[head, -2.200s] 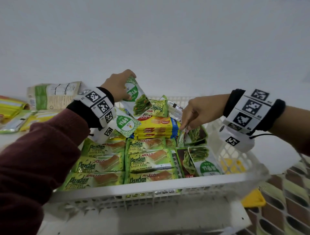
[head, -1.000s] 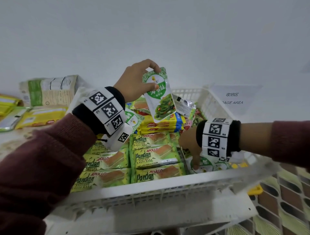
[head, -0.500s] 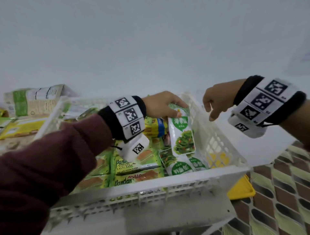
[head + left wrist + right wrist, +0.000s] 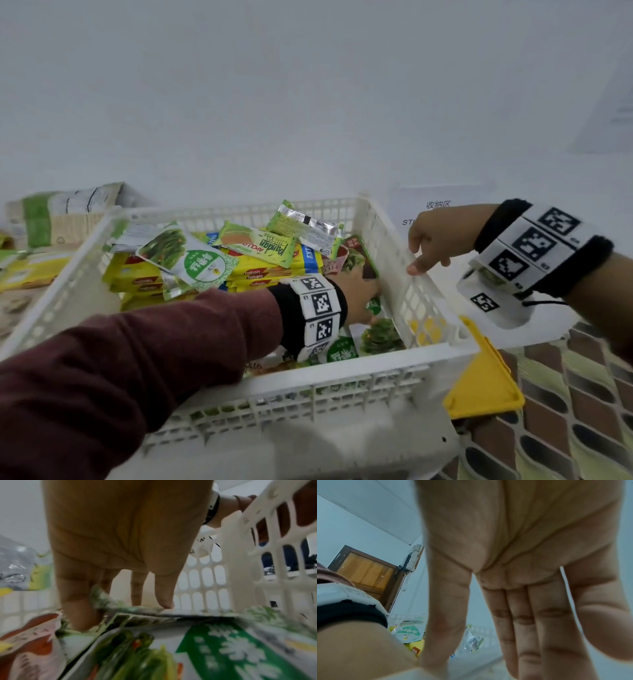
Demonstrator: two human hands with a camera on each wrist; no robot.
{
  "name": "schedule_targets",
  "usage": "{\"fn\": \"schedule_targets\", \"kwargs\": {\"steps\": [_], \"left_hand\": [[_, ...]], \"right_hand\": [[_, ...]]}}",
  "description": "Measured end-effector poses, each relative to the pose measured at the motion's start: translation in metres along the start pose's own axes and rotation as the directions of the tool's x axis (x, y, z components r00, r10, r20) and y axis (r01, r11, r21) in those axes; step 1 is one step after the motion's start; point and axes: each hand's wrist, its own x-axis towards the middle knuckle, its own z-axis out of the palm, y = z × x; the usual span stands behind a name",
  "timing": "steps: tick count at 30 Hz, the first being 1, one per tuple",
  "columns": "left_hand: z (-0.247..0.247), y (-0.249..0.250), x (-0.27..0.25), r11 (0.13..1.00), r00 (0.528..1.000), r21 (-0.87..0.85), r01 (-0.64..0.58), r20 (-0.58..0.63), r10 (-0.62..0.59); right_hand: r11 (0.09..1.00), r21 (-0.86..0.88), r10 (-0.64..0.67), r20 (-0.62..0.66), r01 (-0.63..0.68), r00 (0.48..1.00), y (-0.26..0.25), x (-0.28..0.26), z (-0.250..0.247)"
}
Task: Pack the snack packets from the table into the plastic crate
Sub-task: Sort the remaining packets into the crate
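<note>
A white plastic crate holds many snack packets: yellow wafer packs, a Pandan cake packet and green vegetable packets. My left hand is deep in the crate's right side. It pinches a green vegetable packet by its top edge, standing it beside the right wall. In the left wrist view that packet's edge sits between the thumb and fingers of my left hand, next to the crate wall. My right hand rests straight fingers on the crate's right rim and holds nothing.
More packets and a green-and-white bag lie on the table left of the crate. A yellow tray pokes out under the crate's right corner. A paper sign lies behind my right hand. Patterned floor shows at the right.
My left hand carried the green vegetable packet from above the crate down into its right side. My right hand left the crate's inside and now touches the right rim.
</note>
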Motion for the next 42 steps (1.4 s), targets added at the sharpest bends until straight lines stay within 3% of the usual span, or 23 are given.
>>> {"fn": "schedule_targets", "kwargs": {"steps": [3, 6, 9, 12, 17, 20, 24, 27, 30, 33, 37, 42], "left_hand": [[0.001, 0.002, -0.005, 0.992, 0.996, 0.127, -0.025, -0.079, 0.035], [-0.016, -0.002, -0.015, 0.998, 0.987, 0.062, -0.024, -0.157, 0.033], [-0.019, -0.011, -0.020, 0.995, 1.000, 0.099, 0.000, 0.008, 0.000], [-0.006, -0.013, -0.018, 0.984, 0.975, 0.178, -0.011, 0.222, -0.030], [-0.001, -0.010, -0.013, 0.952, 0.962, 0.290, -0.094, 0.273, 0.012], [-0.001, -0.015, -0.016, 0.951, 0.965, 0.296, -0.084, 0.264, 0.003], [-0.021, -0.037, -0.032, 0.999, 0.994, 0.037, -0.026, 0.110, 0.022], [-0.051, -0.070, -0.064, 0.982, 0.999, -0.191, 0.015, -0.044, -0.024], [-0.077, -0.112, -0.105, 0.956, 0.963, -0.253, 0.147, -0.185, -0.197], [-0.090, -0.154, -0.141, 0.919, 0.896, -0.302, 0.252, -0.287, -0.340], [-0.088, -0.187, -0.171, 0.855, 0.822, -0.379, 0.353, -0.311, -0.477], [-0.073, -0.206, -0.183, 0.821, 0.819, -0.435, 0.371, -0.264, -0.510]], "right_hand": [[1.000, -0.003, -0.007, -0.013, 0.006, 1.000, 0.000, 0.000, 0.000], [1.000, -0.019, -0.007, -0.013, 0.007, 1.000, 0.000, -0.001, 0.002], [0.999, -0.034, -0.007, -0.013, 0.006, 1.000, -0.001, -0.003, 0.003], [0.999, -0.055, -0.002, -0.018, 0.001, 1.000, -0.004, -0.002, 0.001], [0.993, -0.112, 0.026, -0.011, -0.027, 1.000, -0.009, -0.002, 0.001], [0.984, -0.170, 0.052, 0.008, -0.050, 0.999, -0.014, -0.003, -0.002], [0.948, -0.314, 0.066, 0.032, -0.053, 0.997, -0.037, -0.011, -0.018], [0.939, -0.335, -0.126, -0.119, 0.079, 0.985, -0.066, -0.009, -0.040], [0.910, -0.295, -0.358, -0.203, 0.292, 0.911, -0.116, 0.003, -0.052], [0.849, -0.221, -0.514, -0.140, 0.480, 0.846, -0.177, 0.033, -0.041], [0.810, -0.111, -0.585, -0.071, 0.576, 0.808, -0.249, 0.083, -0.009], [0.806, -0.183, -0.582, -0.072, 0.563, 0.810, -0.285, 0.118, 0.004]]}}
